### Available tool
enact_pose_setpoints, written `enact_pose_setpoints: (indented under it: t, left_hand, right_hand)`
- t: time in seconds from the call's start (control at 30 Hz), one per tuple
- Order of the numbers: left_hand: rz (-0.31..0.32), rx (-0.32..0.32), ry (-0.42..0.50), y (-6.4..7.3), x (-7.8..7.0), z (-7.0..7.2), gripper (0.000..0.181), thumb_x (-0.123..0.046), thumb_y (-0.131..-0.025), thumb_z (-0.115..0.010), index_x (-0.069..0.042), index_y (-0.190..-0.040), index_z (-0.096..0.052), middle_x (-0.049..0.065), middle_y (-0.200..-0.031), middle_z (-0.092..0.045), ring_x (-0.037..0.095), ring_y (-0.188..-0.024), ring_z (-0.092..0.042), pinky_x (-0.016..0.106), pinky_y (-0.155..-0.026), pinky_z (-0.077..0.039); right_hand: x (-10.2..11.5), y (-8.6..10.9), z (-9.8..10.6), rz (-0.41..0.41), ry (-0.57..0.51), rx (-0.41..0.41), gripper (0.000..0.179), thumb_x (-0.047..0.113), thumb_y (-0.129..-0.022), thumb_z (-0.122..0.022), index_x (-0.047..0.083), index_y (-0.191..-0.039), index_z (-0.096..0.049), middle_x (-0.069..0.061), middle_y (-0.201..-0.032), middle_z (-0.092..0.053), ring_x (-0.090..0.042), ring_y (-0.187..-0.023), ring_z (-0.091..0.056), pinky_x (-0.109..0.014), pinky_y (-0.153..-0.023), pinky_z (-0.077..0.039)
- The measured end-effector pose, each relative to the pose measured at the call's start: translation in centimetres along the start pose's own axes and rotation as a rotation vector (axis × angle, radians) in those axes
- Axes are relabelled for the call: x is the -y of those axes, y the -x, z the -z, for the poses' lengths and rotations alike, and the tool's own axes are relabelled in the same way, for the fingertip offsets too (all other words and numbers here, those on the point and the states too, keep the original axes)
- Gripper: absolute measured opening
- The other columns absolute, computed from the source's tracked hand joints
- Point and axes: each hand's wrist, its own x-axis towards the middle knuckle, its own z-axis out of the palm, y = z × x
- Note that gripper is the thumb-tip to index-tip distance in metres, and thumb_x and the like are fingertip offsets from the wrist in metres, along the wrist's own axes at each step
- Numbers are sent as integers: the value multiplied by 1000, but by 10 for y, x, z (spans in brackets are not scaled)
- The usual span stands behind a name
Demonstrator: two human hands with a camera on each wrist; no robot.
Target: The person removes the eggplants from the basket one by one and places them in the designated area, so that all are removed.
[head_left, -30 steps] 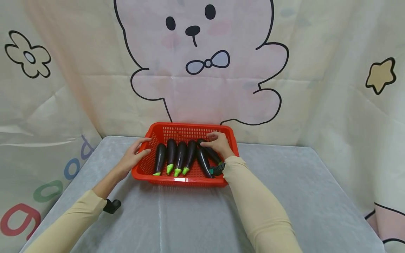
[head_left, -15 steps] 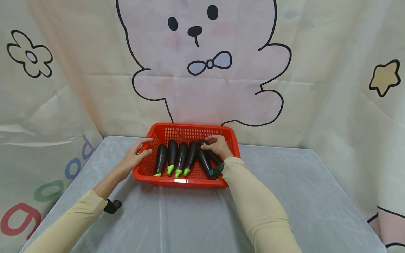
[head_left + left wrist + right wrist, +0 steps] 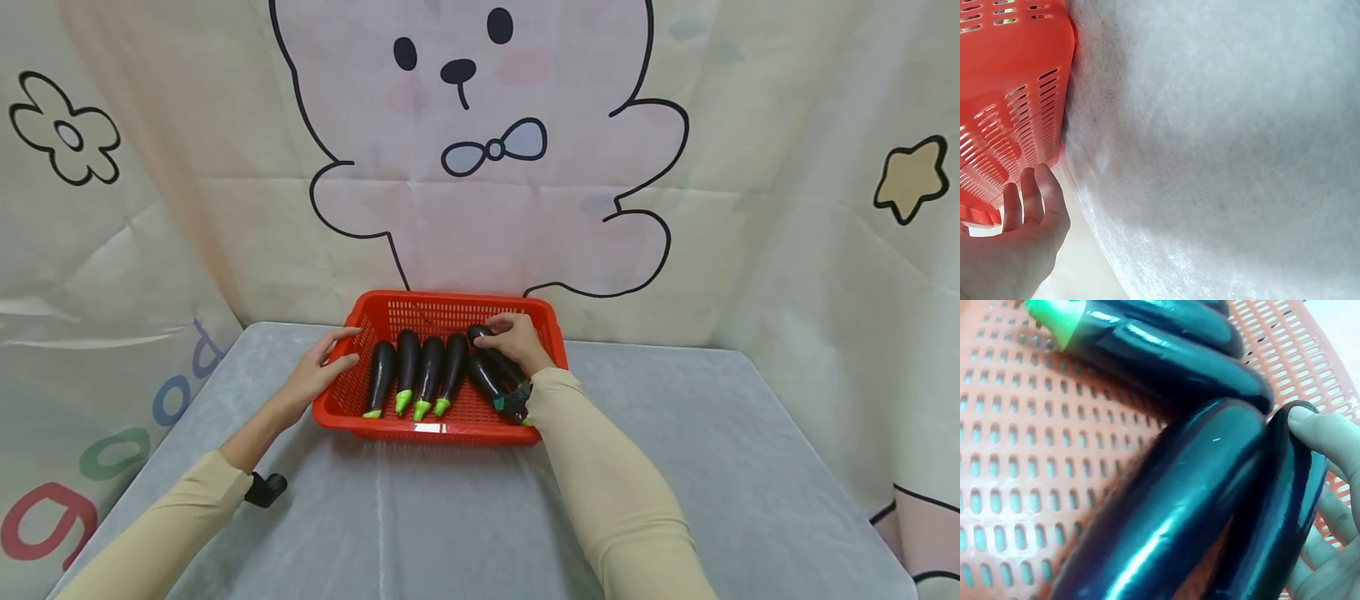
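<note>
A red plastic basket (image 3: 427,430) holds several dark purple eggplants with green stem ends. My left hand (image 3: 313,372) rests at the basket's left side, fingers extended and thumb spread; in the left wrist view, the fingers (image 3: 1032,197) lie against the outer slotted wall. Inside the basket, my right hand (image 3: 519,342) pinches the rounded end of the rightmost eggplant (image 3: 1272,519), thumb on top and fingers along its side. Another eggplant (image 3: 1166,506) lies slanted right beside it. To the left, more eggplants (image 3: 429,371) lie roughly side by side, green ends toward me.
The basket stands near the back edge of a table with a grey cloth (image 3: 465,517). Directly behind hangs a pale curtain (image 3: 570,225) with a cartoon bear. More printed curtain closes in the left and right sides.
The slanted eggplant's near end has swung a little to the right. The eggplant under my right hand has shifted slightly with the fingers. My left hand stays at the basket's side.
</note>
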Motion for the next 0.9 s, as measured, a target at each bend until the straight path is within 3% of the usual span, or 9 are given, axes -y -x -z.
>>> enact_pose_setpoints:
  t: [0.23,0.57,0.77,0.9]
  left_hand:
    - [-4,4,-15,0,1,2,56,-17,-103,-57,-10,-155,-36,26,-152,-37,46,-126,-47,53,-90,-53]
    - [-16,-14,-38,-2,-6,5,58,-20,-101,-61,-8,-153,-39,23,-156,-34,49,-142,-27,66,-103,-38]
    - [-10,-28,-9,-4,-7,0,56,-19,-101,-62,-8,-151,-41,25,-152,-38,48,-129,-46,54,-89,-53]
    - [-2,-30,17,-5,-5,-3,54,-17,-102,-59,-7,-152,-40,27,-149,-40,46,-120,-52,51,-85,-56]
  right_hand:
    - [21,0,11,97,-30,37,48,17,-89,-81,5,-133,-66,-17,-130,-61,-31,-117,-55,-43,-93,-52]
    - [42,1,22,148,-177,132,46,14,-93,-77,5,-136,-63,-18,-132,-60,-33,-104,-66,-44,-85,-57]
    - [45,3,27,148,-215,164,47,16,-91,-79,9,-134,-63,-15,-128,-61,-33,-103,-64,-48,-88,-55]
    - [44,3,35,168,-251,196,51,15,-90,-80,11,-138,-61,-14,-127,-62,-33,-104,-64,-54,-92,-51]
